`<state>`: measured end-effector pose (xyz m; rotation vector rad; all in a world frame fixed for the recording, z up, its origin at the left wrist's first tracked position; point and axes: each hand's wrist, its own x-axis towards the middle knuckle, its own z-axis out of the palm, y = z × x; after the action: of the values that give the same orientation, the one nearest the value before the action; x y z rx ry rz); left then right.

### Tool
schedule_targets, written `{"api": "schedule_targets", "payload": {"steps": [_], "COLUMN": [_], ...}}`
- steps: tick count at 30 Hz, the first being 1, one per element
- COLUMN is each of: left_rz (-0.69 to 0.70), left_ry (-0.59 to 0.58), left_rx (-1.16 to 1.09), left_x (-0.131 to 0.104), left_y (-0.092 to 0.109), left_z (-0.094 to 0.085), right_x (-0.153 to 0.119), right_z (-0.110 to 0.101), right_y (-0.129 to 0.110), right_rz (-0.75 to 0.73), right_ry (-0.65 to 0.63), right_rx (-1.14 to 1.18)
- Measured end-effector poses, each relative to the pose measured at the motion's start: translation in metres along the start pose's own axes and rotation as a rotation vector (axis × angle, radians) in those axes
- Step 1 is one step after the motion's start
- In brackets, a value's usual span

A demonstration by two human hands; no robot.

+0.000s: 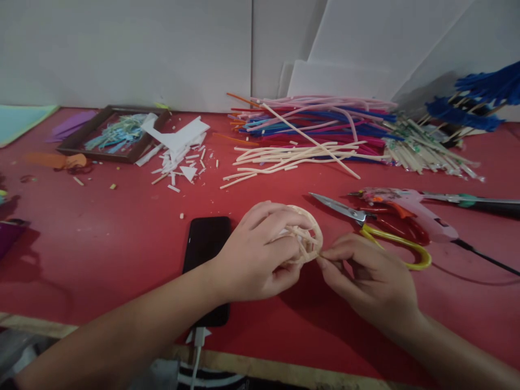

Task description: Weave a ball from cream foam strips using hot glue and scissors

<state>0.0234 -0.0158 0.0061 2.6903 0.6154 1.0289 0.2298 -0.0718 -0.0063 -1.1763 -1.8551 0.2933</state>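
Holding a round cream frame [307, 246] over the red table [134, 216], near the centre of the view, and taking that frame as the clock's middle. Gripping it from nine o'clock with the left hand [264, 249], curling the fingers over its top and hiding much of its left part. Showing crossed cream strips inside the rim. Pinching the frame's edge from four o'clock with the right hand [374, 281], pressing thumb and forefinger together there; being unable to tell bare rim from any loose strand between the fingertips.

Seeing a black phone [207, 238] lying between eight and nine o'clock, passing partly under the left forearm and trailing a white cable [196, 360] from its near end. Finding scissors [361, 216] with yellow handles lying at three o'clock, just beyond the right hand, and a pink glue gun [433, 216] resting just behind them.

Spotting cream stems [268, 156] lying at twelve o'clock, and a heap of pink and blue stems [300, 130] spreading just behind. Noticing wrapped sticks [422, 149] lying at two o'clock. Seeing white paper scraps [176, 135] scattering at ten o'clock, touching a dark tray [97, 155] holding teal shreds [119, 132].
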Motion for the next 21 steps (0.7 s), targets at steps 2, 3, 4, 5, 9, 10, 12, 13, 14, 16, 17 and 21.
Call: {"api": "schedule_targets", "payload": {"steps": [2,3,4,5,9,10,12,13,14,16,17,21], "left_rz": [0.007,0.008,0.008,0.006,0.005,0.006,0.006,0.008,0.012,0.024,0.028,0.010], "left_ry": [0.007,0.012,0.020,0.030,0.017,0.005,-0.006,-0.002,0.006,0.022,0.025,0.011], "left_rx": [-0.009,-0.010,-0.006,0.003,0.070,0.080,0.091,0.094,0.097,0.095,0.089,0.022], "left_x": [-0.0004,-0.0005,-0.0005,-0.0005,-0.0005,-0.0006,-0.0007,-0.0007,-0.0005,0.0000,0.0003,0.0009], "left_y": [0.0002,0.0004,0.0006,0.0008,0.0001,-0.0002,-0.0005,-0.0004,-0.0001,0.0008,0.0013,0.0020], "left_z": [0.0006,0.0008,0.0009,0.0007,-0.0017,-0.0024,-0.0034,-0.0037,-0.0038,-0.0037,-0.0035,-0.0025], "right_x": [-0.0007,-0.0009,-0.0009,-0.0008,0.0001,0.0001,0.0000,-0.0001,-0.0001,0.0000,0.0002,0.0007], "right_z": [-0.0002,-0.0003,-0.0003,-0.0002,0.0007,0.0008,0.0007,0.0005,0.0003,-0.0001,-0.0003,-0.0006], "right_y": [-0.0002,-0.0001,0.0001,0.0004,0.0024,0.0028,0.0032,0.0032,0.0032,0.0028,0.0026,0.0013], "right_rz": [0.040,0.059,0.075,0.089,0.109,0.113,0.122,0.126,0.128,0.122,0.117,0.088], "right_ry": [-0.006,-0.010,-0.016,-0.021,-0.011,-0.008,-0.008,-0.010,-0.012,-0.015,-0.016,-0.030], "right_rx": [0.029,0.042,0.054,0.067,0.103,0.106,0.106,0.104,0.101,0.096,0.093,0.102]}}
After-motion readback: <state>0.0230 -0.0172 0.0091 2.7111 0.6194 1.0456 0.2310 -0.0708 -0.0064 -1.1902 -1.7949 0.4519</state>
